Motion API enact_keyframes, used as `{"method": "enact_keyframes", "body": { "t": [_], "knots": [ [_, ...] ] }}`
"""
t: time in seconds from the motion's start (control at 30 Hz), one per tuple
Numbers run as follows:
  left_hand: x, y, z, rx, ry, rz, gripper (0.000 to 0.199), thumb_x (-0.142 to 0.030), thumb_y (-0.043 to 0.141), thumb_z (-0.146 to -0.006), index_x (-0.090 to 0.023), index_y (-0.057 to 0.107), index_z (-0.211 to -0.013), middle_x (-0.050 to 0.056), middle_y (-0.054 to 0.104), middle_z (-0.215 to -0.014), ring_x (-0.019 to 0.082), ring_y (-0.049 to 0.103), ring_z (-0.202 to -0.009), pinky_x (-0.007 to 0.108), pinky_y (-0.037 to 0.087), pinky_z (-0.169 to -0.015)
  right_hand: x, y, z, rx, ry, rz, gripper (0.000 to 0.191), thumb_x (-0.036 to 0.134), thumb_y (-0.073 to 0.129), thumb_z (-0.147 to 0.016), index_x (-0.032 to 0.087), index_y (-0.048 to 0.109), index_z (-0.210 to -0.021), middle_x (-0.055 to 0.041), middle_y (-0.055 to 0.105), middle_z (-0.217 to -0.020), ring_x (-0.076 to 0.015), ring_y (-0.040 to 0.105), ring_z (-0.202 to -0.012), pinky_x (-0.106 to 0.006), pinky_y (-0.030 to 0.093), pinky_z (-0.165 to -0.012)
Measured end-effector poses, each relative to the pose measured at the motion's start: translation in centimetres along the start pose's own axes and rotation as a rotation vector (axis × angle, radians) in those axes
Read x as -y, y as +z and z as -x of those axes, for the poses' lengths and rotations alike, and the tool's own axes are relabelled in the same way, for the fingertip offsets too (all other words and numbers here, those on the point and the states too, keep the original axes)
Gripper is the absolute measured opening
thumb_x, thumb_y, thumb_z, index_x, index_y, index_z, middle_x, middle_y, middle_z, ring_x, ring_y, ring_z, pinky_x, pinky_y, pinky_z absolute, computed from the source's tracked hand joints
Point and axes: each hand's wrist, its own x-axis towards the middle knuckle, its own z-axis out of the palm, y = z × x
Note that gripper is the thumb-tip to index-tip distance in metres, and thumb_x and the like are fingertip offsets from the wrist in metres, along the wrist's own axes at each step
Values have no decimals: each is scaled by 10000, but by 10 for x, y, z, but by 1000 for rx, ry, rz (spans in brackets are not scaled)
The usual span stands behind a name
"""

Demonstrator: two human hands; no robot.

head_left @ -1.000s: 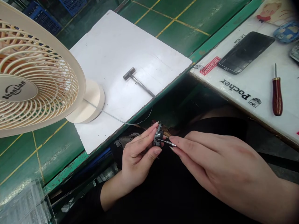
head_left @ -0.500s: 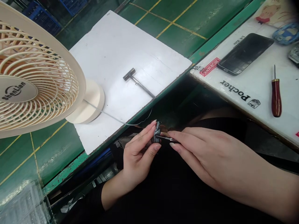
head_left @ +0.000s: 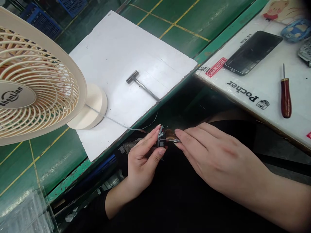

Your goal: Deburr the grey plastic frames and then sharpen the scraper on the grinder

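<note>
Left hand: its grip point(head_left: 143, 161) grasps the part, pinched between thumb and fingers.
Right hand: its grip point(head_left: 218, 155) grasps the tool between thumb and fingertips, back of the hand turned up.
Part: small and dark, point(head_left: 160, 139) held up off the worktop in the left fingers, in front of the person's dark clothing; its finer detail is too small to tell.
Tool: thin and metallic, point(head_left: 172, 140) pointing from the right fingertips toward the part; its tip meets the part's right side, though whether it goes in cannot be told.
Worktop: green with yellow lines, point(head_left: 194, 19) stretching beyond both hands.
Board: white, point(head_left: 114, 55) lying on the worktop.
Hammer: T-shaped, metal, point(head_left: 143, 87) on the board, handle end at the edge nearest the person.
Fan: cream, point(head_left: 17, 94) at the left, its round base partly on the board.
Cord: grey, point(head_left: 116, 123) running from the base over the board's near edge.
Panel: white, printed "Pocher", point(head_left: 269, 118) at the right.
Phone: dark screen up, point(head_left: 252, 53) on the panel.
Awl: red-brown handle, point(head_left: 286, 97) on the panel, spike pointing away from the person.
Crates: blue, point(head_left: 41, 22) at the upper left, behind the fan.
</note>
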Motion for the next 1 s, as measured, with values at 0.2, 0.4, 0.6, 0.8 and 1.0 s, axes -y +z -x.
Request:
{"method": "enact_keyframes", "body": {
  "t": [0.2,0.4,0.6,0.8,1.0],
  "knots": [
    [-4,0,1,-3,-58,23,529,-230,856,-1070,-403,772,-1562,31,740,-1671,311,688,-1583,499,552,-1369,-7,-6,0,-117,-86,-46,264,17,678,-1067,18,814,-1293,-162,850,-1071,-313,739,-937,-473,663,-806],
    [-4,2,0,-6,-45,40,518,-240,869,-1061,-402,787,-1546,29,736,-1676,325,672,-1598,526,547,-1373,-13,-4,3,-49,-92,-13,299,71,710,-1088,-34,772,-1362,-209,844,-1115,-319,760,-926,-477,662,-800],
    [-1,4,0,14,-91,65,498,-263,861,-1070,-387,792,-1547,48,741,-1673,335,688,-1581,541,540,-1377,-14,-7,2,-83,-102,-67,283,-16,670,-1069,-24,784,-1328,-190,849,-1124,-337,754,-995,-501,686,-865],
    [-3,5,0,10,-78,52,500,-267,859,-1068,-371,790,-1552,57,739,-1673,354,675,-1593,589,530,-1384,-12,-1,5,-30,-9,-16,340,-3,657,-1068,16,774,-1387,-196,824,-1141,-323,758,-958,-500,695,-852],
    [-1,5,-1,18,-46,6,494,-263,853,-1073,-380,790,-1549,52,745,-1660,345,666,-1604,569,537,-1381,-11,1,8,-63,-22,-64,326,-10,645,-1083,9,770,-1384,-169,836,-1110,-308,769,-978,-465,691,-874]
  ]
}}
